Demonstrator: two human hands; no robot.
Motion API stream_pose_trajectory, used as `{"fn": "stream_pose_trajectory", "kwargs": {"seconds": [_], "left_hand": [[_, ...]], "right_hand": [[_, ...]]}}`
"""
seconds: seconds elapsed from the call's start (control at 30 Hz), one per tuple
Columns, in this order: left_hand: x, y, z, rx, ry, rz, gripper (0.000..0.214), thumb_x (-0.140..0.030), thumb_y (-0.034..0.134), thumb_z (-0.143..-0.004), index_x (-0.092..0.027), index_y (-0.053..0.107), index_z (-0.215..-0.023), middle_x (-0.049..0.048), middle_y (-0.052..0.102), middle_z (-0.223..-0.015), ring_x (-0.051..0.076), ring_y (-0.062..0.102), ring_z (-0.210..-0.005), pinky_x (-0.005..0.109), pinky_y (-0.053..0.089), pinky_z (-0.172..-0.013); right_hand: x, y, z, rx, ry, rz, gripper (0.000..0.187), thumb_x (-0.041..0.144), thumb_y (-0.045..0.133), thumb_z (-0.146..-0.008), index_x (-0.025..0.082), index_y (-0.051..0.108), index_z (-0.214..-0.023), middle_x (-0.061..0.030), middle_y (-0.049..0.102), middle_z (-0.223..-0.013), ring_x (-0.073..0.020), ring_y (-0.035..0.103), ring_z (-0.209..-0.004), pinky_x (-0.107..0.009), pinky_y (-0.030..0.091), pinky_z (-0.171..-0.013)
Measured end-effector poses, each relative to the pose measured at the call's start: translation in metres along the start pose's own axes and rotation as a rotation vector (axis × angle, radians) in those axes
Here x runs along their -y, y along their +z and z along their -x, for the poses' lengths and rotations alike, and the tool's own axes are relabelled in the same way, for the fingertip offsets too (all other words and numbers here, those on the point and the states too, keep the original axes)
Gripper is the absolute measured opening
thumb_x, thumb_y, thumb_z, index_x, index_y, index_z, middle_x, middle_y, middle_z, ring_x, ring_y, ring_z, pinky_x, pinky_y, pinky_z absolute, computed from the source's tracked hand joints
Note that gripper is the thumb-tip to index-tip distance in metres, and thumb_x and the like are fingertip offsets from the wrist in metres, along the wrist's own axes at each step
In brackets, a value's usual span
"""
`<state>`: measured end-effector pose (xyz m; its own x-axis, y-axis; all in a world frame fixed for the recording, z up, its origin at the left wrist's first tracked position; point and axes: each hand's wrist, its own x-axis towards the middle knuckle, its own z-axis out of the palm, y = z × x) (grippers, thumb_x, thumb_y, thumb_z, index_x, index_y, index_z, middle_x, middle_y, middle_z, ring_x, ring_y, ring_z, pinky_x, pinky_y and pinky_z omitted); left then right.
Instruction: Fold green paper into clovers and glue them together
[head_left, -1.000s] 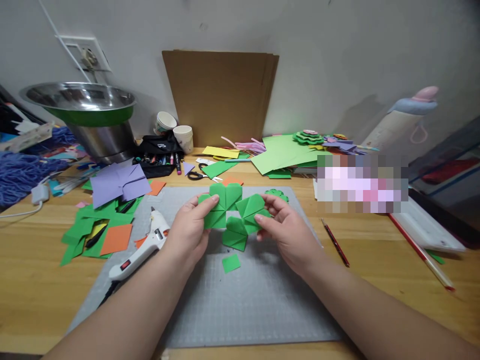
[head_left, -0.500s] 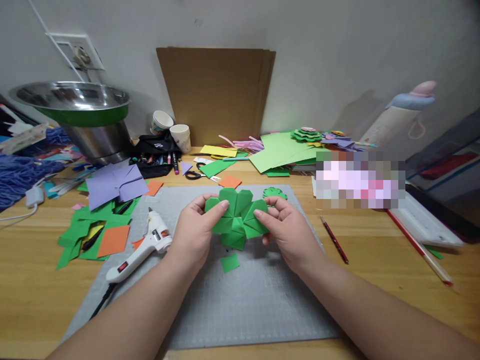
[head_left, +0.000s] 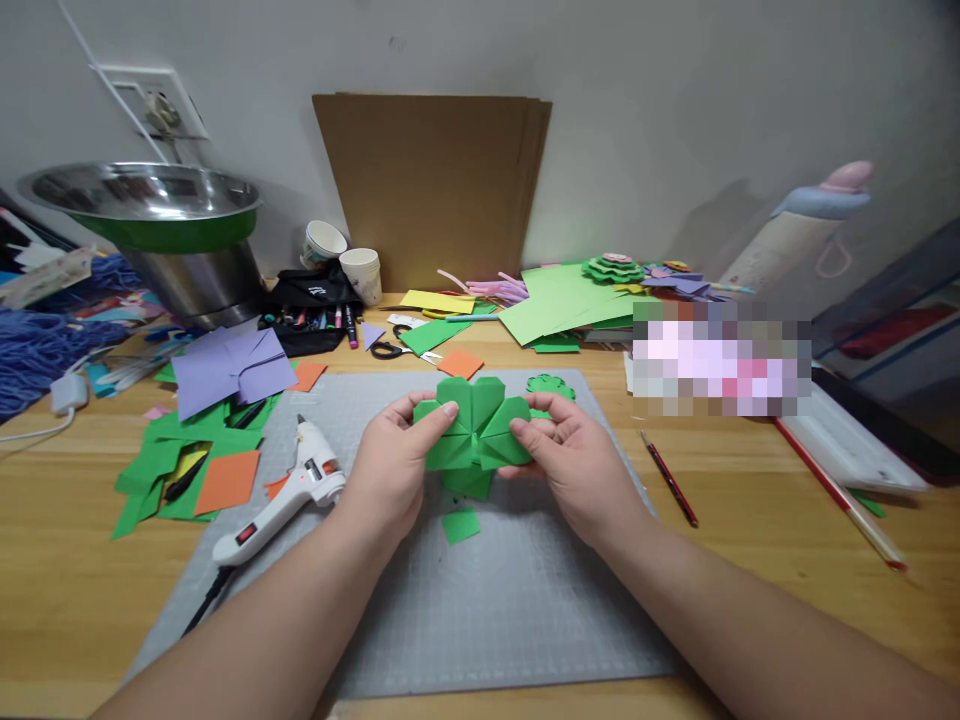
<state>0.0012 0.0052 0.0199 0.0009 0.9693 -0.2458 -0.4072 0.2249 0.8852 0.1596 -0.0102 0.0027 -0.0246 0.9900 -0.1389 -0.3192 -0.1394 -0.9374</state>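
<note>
Both of my hands hold a folded green paper clover [head_left: 474,428] just above the grey cutting mat [head_left: 480,610]. My left hand [head_left: 394,470] pinches its left leaves with the thumb on top. My right hand [head_left: 574,468] pinches the right leaves the same way. The leaves are pushed together at the middle. A small green paper square [head_left: 460,525] lies on the mat right below the clover. A white glue gun [head_left: 281,498] rests on the mat to the left of my left hand.
Green, orange and purple paper scraps [head_left: 217,420] litter the left of the wooden table. Scissors [head_left: 394,350], a black pen case [head_left: 311,305], two paper cups [head_left: 349,262] and a steel bowl [head_left: 146,205] stand behind. Green sheets [head_left: 559,305] and paper flowers [head_left: 615,268] lie at the back right, pencils [head_left: 671,480] to the right.
My hands have brought the two separate halves of green folded leaves together into one clover shape and pressed them closer at the centre.
</note>
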Motion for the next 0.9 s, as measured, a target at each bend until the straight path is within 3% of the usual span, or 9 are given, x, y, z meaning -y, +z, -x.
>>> {"fn": "stream_pose_trajectory", "kwargs": {"seconds": [0.3, 0.57, 0.73, 0.9], "left_hand": [[0.0007, 0.0014, 0.0009, 0.023, -0.058, 0.014, 0.041, -0.027, 0.084, -0.055, -0.015, 0.062, -0.087, 0.0013, 0.07, -0.071, 0.016, 0.065, -0.062, 0.027, 0.051, -0.061], [0.0024, 0.0005, 0.0011, 0.027, -0.04, 0.012, 0.036, -0.026, 0.083, -0.059, -0.016, 0.06, -0.086, 0.0008, 0.07, -0.071, 0.014, 0.065, -0.061, 0.026, 0.052, -0.06], [0.004, -0.001, 0.0013, 0.08, -0.084, -0.044, 0.036, -0.026, 0.082, -0.06, -0.017, 0.06, -0.086, 0.0017, 0.07, -0.075, 0.016, 0.065, -0.062, 0.027, 0.051, -0.058], [-0.0008, -0.005, -0.0005, 0.185, -0.164, -0.151, 0.033, -0.026, 0.081, -0.061, -0.016, 0.066, -0.089, 0.0061, 0.072, -0.086, 0.018, 0.067, -0.07, 0.031, 0.053, -0.069]], "right_hand": [[0.0015, -0.0004, 0.0014, -0.011, -0.017, 0.005, 0.04, 0.037, 0.077, -0.069, 0.023, 0.05, -0.094, 0.0104, 0.054, -0.053, -0.0121, 0.06, -0.055, -0.025, 0.056, -0.049], [0.0015, -0.0014, 0.0002, 0.059, 0.028, -0.013, 0.041, 0.038, 0.075, -0.072, 0.023, 0.051, -0.102, 0.002, 0.07, -0.074, -0.0159, 0.067, -0.067, -0.031, 0.06, -0.057], [0.0032, -0.0025, 0.0009, 0.079, 0.109, 0.035, 0.037, 0.041, 0.076, -0.069, 0.018, 0.063, -0.095, -0.0026, 0.071, -0.08, -0.016, 0.067, -0.067, -0.027, 0.057, -0.053], [0.0064, -0.0052, -0.0001, 0.082, 0.154, 0.081, 0.033, 0.04, 0.078, -0.067, 0.018, 0.066, -0.089, -0.0014, 0.069, -0.073, -0.0152, 0.064, -0.062, -0.025, 0.054, -0.049]]}}
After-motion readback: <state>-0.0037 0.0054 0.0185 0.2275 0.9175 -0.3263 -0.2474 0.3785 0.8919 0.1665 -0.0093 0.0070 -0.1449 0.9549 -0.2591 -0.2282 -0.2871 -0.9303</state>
